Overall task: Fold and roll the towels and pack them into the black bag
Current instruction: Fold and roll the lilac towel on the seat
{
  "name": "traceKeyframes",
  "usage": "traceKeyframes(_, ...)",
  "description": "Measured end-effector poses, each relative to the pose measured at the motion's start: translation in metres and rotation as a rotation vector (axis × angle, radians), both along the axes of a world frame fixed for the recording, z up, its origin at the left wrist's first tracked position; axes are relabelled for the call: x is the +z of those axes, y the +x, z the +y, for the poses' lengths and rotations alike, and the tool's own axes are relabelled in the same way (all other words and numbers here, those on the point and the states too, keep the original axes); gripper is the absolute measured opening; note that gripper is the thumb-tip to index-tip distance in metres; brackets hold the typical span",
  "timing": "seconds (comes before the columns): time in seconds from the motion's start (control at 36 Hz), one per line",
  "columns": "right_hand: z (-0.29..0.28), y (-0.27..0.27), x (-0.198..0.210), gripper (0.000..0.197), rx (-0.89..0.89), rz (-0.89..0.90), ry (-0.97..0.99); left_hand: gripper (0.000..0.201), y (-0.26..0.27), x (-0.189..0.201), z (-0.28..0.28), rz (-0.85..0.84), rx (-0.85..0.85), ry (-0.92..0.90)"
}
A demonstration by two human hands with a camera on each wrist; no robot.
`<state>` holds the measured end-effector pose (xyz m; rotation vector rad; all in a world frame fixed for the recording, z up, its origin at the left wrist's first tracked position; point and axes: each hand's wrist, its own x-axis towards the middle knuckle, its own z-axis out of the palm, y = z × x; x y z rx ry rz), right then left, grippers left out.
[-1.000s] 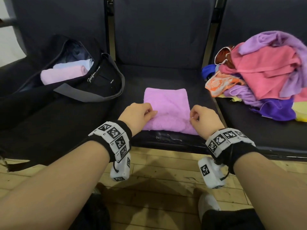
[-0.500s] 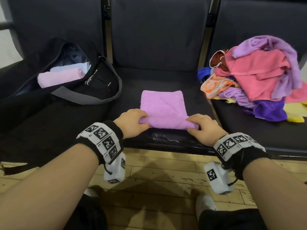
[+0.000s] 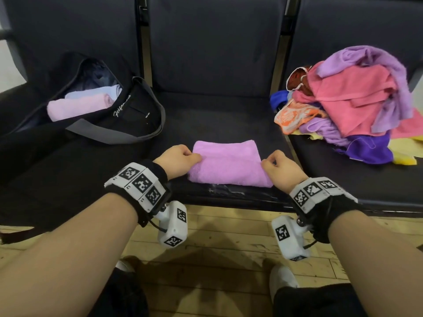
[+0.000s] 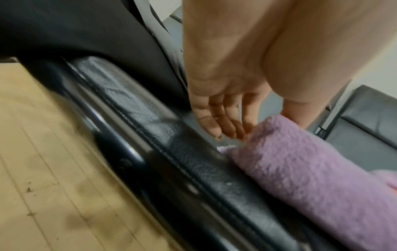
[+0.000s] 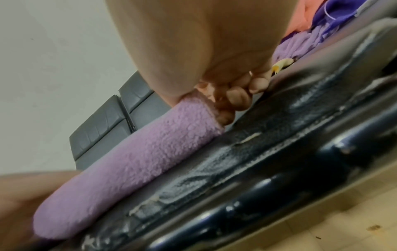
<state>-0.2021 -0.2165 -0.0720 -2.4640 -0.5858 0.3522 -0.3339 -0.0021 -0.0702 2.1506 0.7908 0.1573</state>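
A lilac towel [image 3: 229,163] lies on the middle seat [image 3: 217,115], its near edge wound into a thick roll [image 4: 311,169] along the seat front. My left hand [image 3: 180,160] pinches the roll's left end, fingers [image 4: 227,125] in front and thumb behind. My right hand [image 3: 278,167] grips the right end, with its curled fingers [image 5: 236,98] at the end of the roll [image 5: 139,161]. The black bag [image 3: 135,120] lies open on the left seat, with a rolled pink towel [image 3: 77,107] and a pale blue one [image 3: 96,92] inside.
A loose heap of pink, purple, orange and yellow towels [image 3: 357,104] covers the right seat. The bag's grey strap [image 3: 119,138] hangs toward the middle seat. Wooden floor [image 3: 229,236] and my shoes lie below the worn seat edge [image 3: 229,193].
The flat folded towel has been rolled up from its near edge. Both hands moved forward with the roll, which is thicker now, and the flat part beyond it is shorter.
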Motion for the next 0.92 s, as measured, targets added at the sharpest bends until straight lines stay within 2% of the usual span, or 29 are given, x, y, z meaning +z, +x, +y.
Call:
traceKeyframes(0.08, 0.003, 0.0, 0.0, 0.019, 0.01, -0.117, -0.099, 0.015, 0.0, -0.008, -0.003, -0.177, -0.014, 0.175)
traceKeyframes(0.14, 0.003, 0.0, 0.002, 0.017, 0.051, -0.268, -0.069, 0.01, -0.003, -0.007, -0.007, -0.255, -0.107, 0.383)
traceKeyframes(0.19, 0.004, 0.0, 0.003, 0.009, 0.149, -0.368, 0.024, 0.009, -0.005, -0.002, -0.012, -0.251, -0.248, 0.572)
traceKeyframes(0.22, 0.004, -0.001, 0.005, 0.007, 0.197, -0.382, 0.05, 0.012, -0.006, 0.0, -0.015, -0.229, -0.294, 0.605)
traceKeyframes(0.36, -0.008, -0.006, 0.008, 0.022, 0.25, -0.366, 0.153, 0.036, -0.013, 0.005, -0.018, -0.123, -0.291, 0.486)
traceKeyframes(0.44, -0.013, -0.009, 0.008, 0.022, 0.292, -0.367, 0.089, 0.044, -0.015, 0.005, -0.018, -0.021, -0.323, 0.538)
traceKeyframes(0.47, -0.013, -0.01, 0.008, 0.028, 0.312, -0.36, 0.039, 0.047, -0.015, 0.003, -0.018, 0.007, -0.338, 0.55)
traceKeyframes(0.53, -0.013, -0.01, 0.006, 0.035, 0.355, -0.296, -0.029, 0.049, -0.015, 0.003, -0.018, 0.02, -0.35, 0.523)
traceKeyframes(0.67, -0.014, -0.008, -0.001, 0.043, 0.354, -0.182, 0.045, 0.047, -0.01, 0.006, -0.014, 0.088, -0.413, 0.427)
traceKeyframes(0.75, -0.012, -0.005, -0.001, 0.046, 0.273, -0.064, 0.17, 0.053, -0.009, 0.005, -0.013, 0.056, -0.334, 0.351)
traceKeyframes(0.83, -0.013, -0.001, -0.004, 0.041, 0.167, 0.05, 0.316, 0.045, -0.006, 0.005, -0.011, -0.065, -0.166, 0.154)
traceKeyframes(0.92, -0.012, 0.001, -0.005, 0.037, 0.107, 0.101, 0.373, 0.045, -0.002, 0.002, -0.008, -0.186, -0.042, -0.063)
